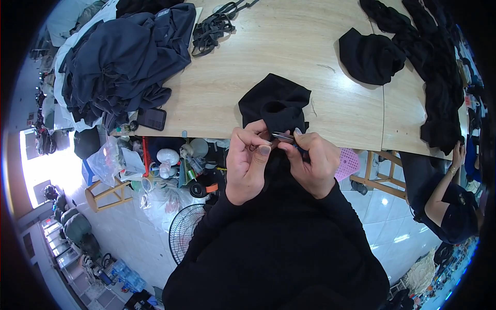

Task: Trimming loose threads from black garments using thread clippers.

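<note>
A black cloth piece (274,95) with a dark round opening lies at the table's near edge, part of it hanging toward me. My left hand (248,163) is closed in a pinch at the near edge of this cloth. Close beside it, my right hand (316,161) grips small metal thread snips (282,136), their blades pointing left toward my left fingertips. What lies right between the two sets of fingertips is too small to make out.
Dark navy garments (124,57) are heaped at the left, near a phone (152,119). Black straps (214,28) lie at the back. More black cloth (369,57) rests on the right, where another person's hand (458,155) touches the table. A fan (186,227) stands below left.
</note>
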